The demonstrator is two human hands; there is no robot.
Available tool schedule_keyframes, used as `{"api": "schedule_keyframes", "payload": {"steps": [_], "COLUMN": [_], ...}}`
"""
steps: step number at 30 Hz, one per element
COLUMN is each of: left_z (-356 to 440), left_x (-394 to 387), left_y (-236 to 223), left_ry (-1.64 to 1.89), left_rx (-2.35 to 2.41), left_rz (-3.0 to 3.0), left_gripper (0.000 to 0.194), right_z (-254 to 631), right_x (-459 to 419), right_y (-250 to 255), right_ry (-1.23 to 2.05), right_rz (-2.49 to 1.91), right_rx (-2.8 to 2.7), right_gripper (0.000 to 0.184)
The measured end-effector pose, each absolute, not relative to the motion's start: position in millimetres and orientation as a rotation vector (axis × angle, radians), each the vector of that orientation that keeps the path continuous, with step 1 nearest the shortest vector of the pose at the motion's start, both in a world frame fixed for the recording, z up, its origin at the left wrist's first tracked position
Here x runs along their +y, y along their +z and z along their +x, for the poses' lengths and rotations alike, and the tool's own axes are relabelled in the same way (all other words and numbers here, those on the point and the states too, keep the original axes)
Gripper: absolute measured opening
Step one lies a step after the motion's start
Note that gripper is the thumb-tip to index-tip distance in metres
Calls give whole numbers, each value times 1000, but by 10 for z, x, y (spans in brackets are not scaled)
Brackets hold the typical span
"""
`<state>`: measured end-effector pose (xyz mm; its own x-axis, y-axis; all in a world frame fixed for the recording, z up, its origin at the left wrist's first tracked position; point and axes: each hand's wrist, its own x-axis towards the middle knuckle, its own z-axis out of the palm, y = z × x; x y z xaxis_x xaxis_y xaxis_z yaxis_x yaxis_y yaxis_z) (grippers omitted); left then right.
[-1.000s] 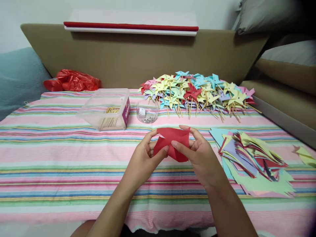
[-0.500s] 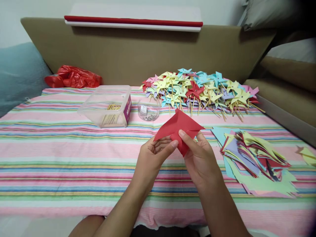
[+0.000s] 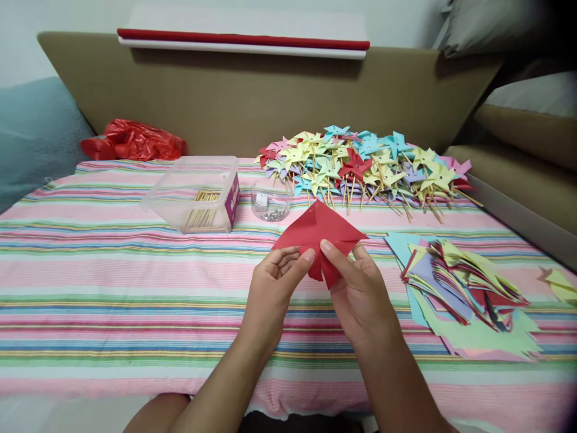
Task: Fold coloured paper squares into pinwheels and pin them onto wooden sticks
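Observation:
A square of red paper (image 3: 321, 225), slit in from its corners, is held up between both hands above the striped cloth. My left hand (image 3: 282, 273) pinches its left lower part, thumb on top and fingers behind. On the right lower part, my right hand (image 3: 356, 279) presses its thumb near the middle, the other fingers underneath. One slit shows open between two lower points of the paper. Just beyond the sheet stands a clear round tub (image 3: 271, 204) with small metal pieces inside.
Finished paper pinwheels (image 3: 360, 165) on sticks lie heaped at the back. A plastic box (image 3: 193, 174) holding wooden sticks stands left of the tub. Stacked coloured paper (image 3: 469, 294) lies on the right, with scissors partly visible. A red plastic bag (image 3: 139, 141) is at the back left.
Both hands and the red paper have shifted slightly left. My left thumb has drawn back a little from the middle, and the lower slit now shows more clearly.

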<state>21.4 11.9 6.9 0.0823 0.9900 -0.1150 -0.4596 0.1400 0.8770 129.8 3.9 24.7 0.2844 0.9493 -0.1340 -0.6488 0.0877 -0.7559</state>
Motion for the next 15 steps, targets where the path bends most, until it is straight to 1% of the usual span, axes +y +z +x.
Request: {"api": "schedule_keyframes", "payload": {"steps": [4, 8, 11, 13, 15], "left_z": [241, 247, 220, 184, 141], "left_x": [128, 120, 134, 163, 197], "left_y": [64, 101, 141, 160, 172], "left_ry": [1336, 1370, 1394, 1419, 1443], "left_rx": [879, 854, 842, 844, 854], "left_rz": [707, 676, 632, 596, 559], "left_gripper": [25, 21, 21, 22, 23], "right_z": [1239, 1238, 1284, 1320, 1353], "right_x": [24, 14, 5, -3, -13], "right_y": [246, 241, 262, 268, 252], "right_ry": [1281, 1287, 1276, 1255, 1204], "right_rz": [-836, -856, -883, -905, -895], "right_rx": [-437, -512, -617, -695, -828], "right_gripper": [54, 49, 45, 50, 61]}}
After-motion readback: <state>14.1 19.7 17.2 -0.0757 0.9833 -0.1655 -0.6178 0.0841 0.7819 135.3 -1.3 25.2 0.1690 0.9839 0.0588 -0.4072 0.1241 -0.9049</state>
